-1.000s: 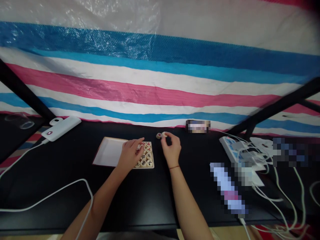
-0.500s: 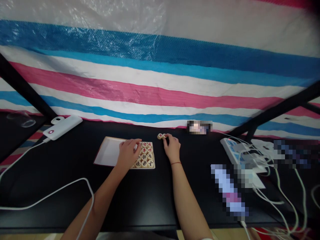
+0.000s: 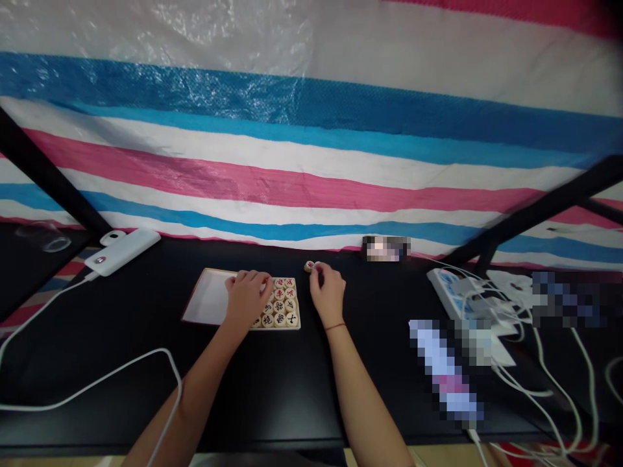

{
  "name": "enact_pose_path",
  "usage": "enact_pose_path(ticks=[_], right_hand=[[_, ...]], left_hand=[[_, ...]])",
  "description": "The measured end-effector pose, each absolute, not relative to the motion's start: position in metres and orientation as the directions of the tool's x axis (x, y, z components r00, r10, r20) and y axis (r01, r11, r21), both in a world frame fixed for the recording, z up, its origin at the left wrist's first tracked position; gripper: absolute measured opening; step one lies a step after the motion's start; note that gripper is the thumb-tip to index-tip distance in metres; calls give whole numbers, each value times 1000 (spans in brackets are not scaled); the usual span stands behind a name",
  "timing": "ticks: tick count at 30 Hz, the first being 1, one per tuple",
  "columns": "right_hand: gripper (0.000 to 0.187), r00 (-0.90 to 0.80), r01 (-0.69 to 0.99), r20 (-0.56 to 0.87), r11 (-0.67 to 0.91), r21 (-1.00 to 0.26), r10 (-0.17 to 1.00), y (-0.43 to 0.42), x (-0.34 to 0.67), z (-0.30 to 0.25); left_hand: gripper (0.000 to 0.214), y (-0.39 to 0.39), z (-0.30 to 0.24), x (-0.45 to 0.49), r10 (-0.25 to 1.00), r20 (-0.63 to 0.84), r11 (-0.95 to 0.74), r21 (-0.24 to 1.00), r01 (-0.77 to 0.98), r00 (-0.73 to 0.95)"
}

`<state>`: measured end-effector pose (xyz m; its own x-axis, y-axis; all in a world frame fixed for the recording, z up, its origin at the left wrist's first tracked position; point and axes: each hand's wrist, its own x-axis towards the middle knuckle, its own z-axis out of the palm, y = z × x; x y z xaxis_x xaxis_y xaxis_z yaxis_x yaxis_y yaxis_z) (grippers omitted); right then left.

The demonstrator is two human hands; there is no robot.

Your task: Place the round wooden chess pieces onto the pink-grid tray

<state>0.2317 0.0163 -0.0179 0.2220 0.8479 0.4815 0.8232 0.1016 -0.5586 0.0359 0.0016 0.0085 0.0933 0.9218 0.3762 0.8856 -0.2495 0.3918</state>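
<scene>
A shallow box (image 3: pixel 275 329) holds rows of round Chinese chess pieces (image 3: pixel 279 306), marked red at the back and black at the front. My left hand (image 3: pixel 244 295) covers the box's left part, fingers curled and closed around a piece whose edge barely shows at the fingertips. Just right of the box, my right hand (image 3: pixel 328 292) rests on the table, its thumb and forefinger closed on a chess piece (image 3: pixel 317 264) that is mostly hidden. Touching that piece on its left is another red-marked piece (image 3: pixel 309 266). The pale open lid (image 3: pixel 207 297) lies left of the box.
A white power bank (image 3: pixel 124 251) with a cable lies back left on the black table (image 3: pixel 272 383). One white cable crosses over my left forearm. On the right are a power strip (image 3: pixel 448 295), tangled cables and a blurred phone (image 3: pixel 445 370). A striped sheet (image 3: pixel 292 188) hangs behind.
My right hand has shifted slightly left and its fingers have curled further over the piece. My left hand stays over the box, fingers slightly adjusted. The view has tilted a little.
</scene>
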Motion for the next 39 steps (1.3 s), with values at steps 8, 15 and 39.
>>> enact_pose_path(ticks=[8, 15, 39], right_hand=[[27, 139, 670, 251, 96, -736, 958, 0, 197, -8], [27, 130, 637, 230, 97, -765, 964, 0, 197, -8], [36, 404, 802, 528, -12, -597, 747, 30, 271, -33]], left_hand=[[36, 4, 6, 59, 955, 283, -161, 256, 953, 85], [31, 1, 7, 64, 974, 208, -156, 301, 941, 95], [22, 2, -4, 45, 948, 305, -264, 917, 300, -97]])
